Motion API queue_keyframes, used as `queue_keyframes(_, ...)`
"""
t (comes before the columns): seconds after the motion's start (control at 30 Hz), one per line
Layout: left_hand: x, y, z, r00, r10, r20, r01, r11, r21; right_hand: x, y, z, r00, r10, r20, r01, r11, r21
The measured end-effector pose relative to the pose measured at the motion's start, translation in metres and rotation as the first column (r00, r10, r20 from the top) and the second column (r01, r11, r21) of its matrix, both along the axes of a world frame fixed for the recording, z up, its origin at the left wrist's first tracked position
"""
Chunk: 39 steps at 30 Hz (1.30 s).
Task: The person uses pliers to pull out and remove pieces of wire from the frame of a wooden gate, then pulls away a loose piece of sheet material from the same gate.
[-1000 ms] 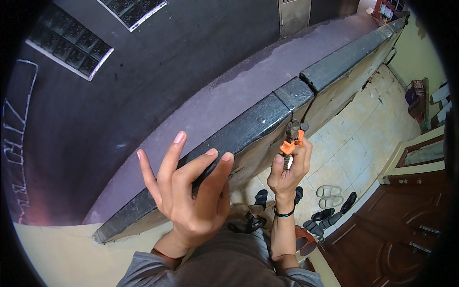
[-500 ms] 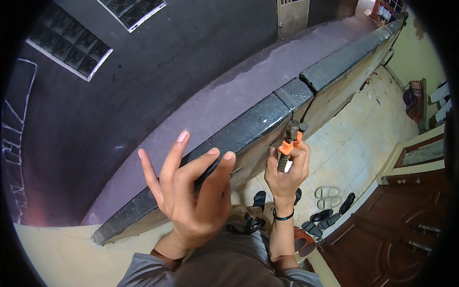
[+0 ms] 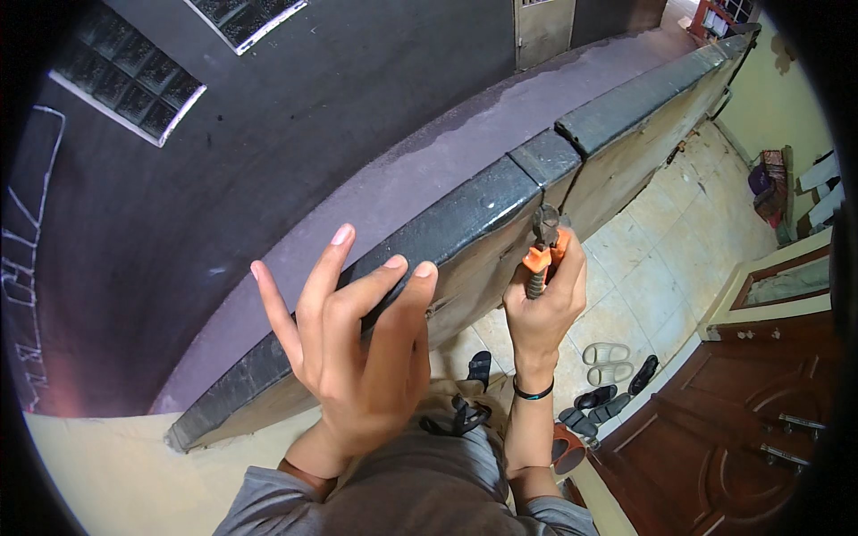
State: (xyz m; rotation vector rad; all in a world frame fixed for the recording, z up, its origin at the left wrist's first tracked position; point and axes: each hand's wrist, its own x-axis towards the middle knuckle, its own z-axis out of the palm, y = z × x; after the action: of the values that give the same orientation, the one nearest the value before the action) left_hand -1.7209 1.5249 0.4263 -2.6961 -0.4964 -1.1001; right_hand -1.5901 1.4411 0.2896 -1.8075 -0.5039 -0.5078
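Raised over the near part of the dark-topped wall (image 3: 465,210) is my left hand (image 3: 357,330), its back toward me and its fingers spread. I see nothing held in it; its thumb is mostly hidden. On the near side of the wall, my right hand (image 3: 547,313) grips a pair of pliers (image 3: 537,259) with orange handle parts. The dark metal jaws point up and away, close to a dark gap in the wall. Whether the jaws touch anything I cannot tell.
Beyond the wall runs a purplish paved strip (image 3: 375,196) beside a dark building wall (image 3: 295,98). Several shoes and sandals (image 3: 608,373) lie on the tiled floor (image 3: 648,259) at right. A brown carved wooden door (image 3: 724,406) stands at the lower right.
My right hand has turned slightly, with more of its back showing, and the pliers are tilted a little differently. My left hand keeps its spread pose, only slightly higher in the picture.
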Motion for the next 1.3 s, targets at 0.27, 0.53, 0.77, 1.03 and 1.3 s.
queue_keyframes(0.27, -0.005, 0.001, -0.004, 0.999, -0.028, 0.043, 0.031, 0.998, -0.054, -0.021, 0.000, 0.009, 0.960, 0.195, -0.200, -0.166, 0.974, 0.155)
queue_keyframes(0.53, -0.009, -0.003, 0.004, 0.995, -0.070, 0.071, 0.076, 0.993, -0.086, -0.025, -0.032, 0.028, 0.159, 0.881, -0.446, -0.309, 0.474, 0.825)
queue_keyframes(0.77, -0.010, 0.000, 0.000, 0.991, -0.074, 0.112, 0.082, 0.994, -0.065, -0.014, -0.046, 0.032, 0.043, 0.888, -0.459, -0.316, 0.448, 0.836)
queue_keyframes(1.03, -0.006, 0.001, -0.004, 0.985, -0.065, 0.158, 0.075, 0.996, -0.053, -0.037, 0.001, 0.017, 0.979, 0.032, -0.202, -0.042, 0.998, -0.046)
queue_keyframes(1.3, -0.005, 0.000, -0.002, 0.989, -0.052, 0.142, 0.060, 0.997, -0.053, -0.029, 0.008, 0.022, 0.983, -0.037, -0.180, 0.003, 0.982, -0.186)
